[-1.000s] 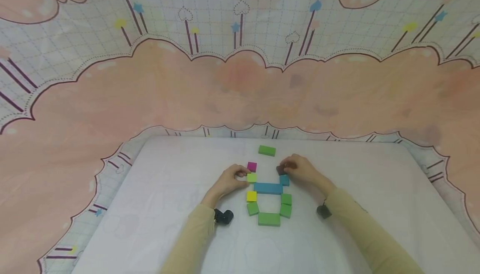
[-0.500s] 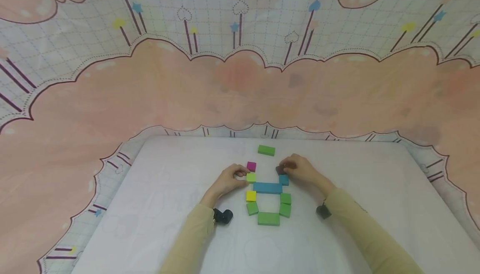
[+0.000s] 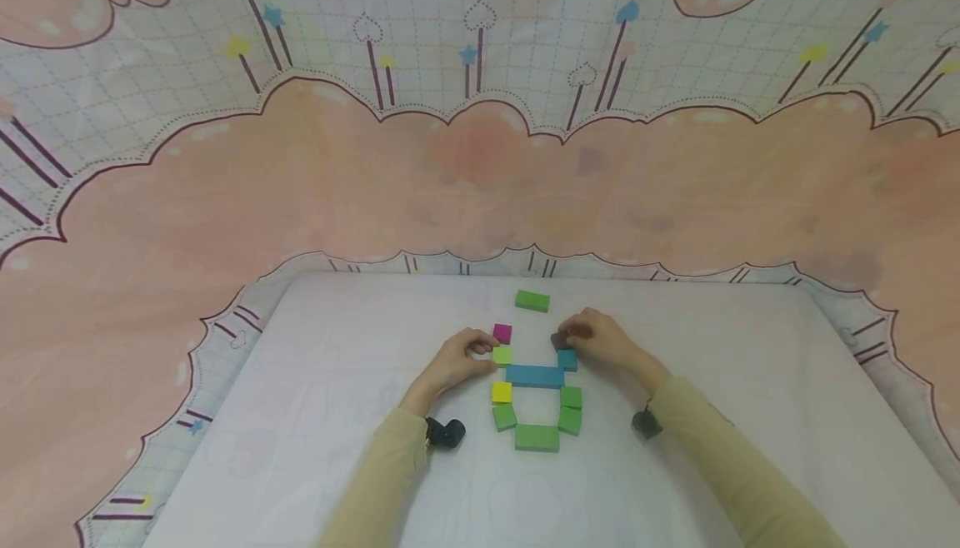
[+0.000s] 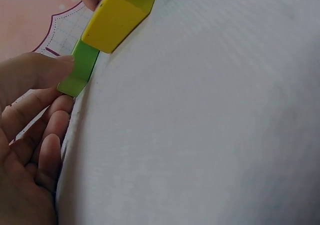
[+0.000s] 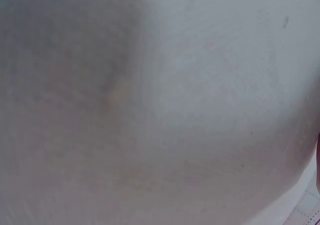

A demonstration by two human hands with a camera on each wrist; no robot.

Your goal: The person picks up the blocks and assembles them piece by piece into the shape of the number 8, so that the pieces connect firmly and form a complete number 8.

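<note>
At the left column of blocks, my left hand [image 3: 459,358] holds a light green block [image 3: 502,355] between thumb and fingers. In the left wrist view the thumb lies against that light green block [image 4: 81,67], which touches a yellow block [image 4: 122,17]. Across from it my right hand [image 3: 603,340] pinches a dark brown block [image 3: 559,340], partly hidden by the fingers, just behind a small blue block [image 3: 567,360]. A magenta block [image 3: 502,333] sits behind the light green one. The right wrist view shows mostly blurred white surface.
A long blue block [image 3: 535,376] spans between the two columns. Nearer stand a yellow block [image 3: 502,392], several green blocks, and a long green block [image 3: 537,438] at the front. Another long green block [image 3: 532,301] lies at the back of the white table [image 3: 337,323].
</note>
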